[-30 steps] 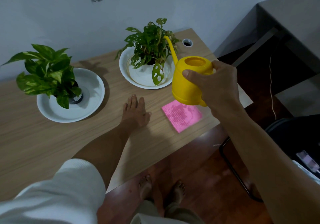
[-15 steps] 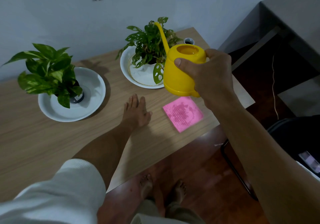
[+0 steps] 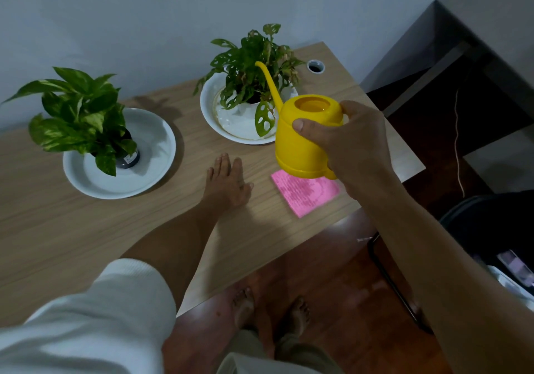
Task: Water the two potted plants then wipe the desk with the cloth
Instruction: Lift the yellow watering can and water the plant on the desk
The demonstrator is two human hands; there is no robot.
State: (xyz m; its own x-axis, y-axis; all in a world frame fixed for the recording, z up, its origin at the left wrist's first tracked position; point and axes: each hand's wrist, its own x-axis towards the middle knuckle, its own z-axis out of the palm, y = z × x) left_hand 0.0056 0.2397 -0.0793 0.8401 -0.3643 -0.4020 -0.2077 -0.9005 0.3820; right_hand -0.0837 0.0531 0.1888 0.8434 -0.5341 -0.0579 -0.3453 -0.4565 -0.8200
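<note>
Yellow watering can point(image 3: 300, 142) is gripped in the right hand point(image 3: 352, 145) above the bench point(image 3: 86, 229), spout toward the holey-leaved plant point(image 3: 254, 67) in its white dish point(image 3: 213, 113); left hand point(image 3: 226, 184) lies flat, fingers spread, beside the pink cloth point(image 3: 306, 193)

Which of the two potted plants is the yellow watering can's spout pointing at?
The holey-leaved plant in the white dish nearer the desk's right end. The yellow plastic watering can, held by the right hand, aims its spout into those leaves; the broad-leaved plant stands well away to the left.
</note>
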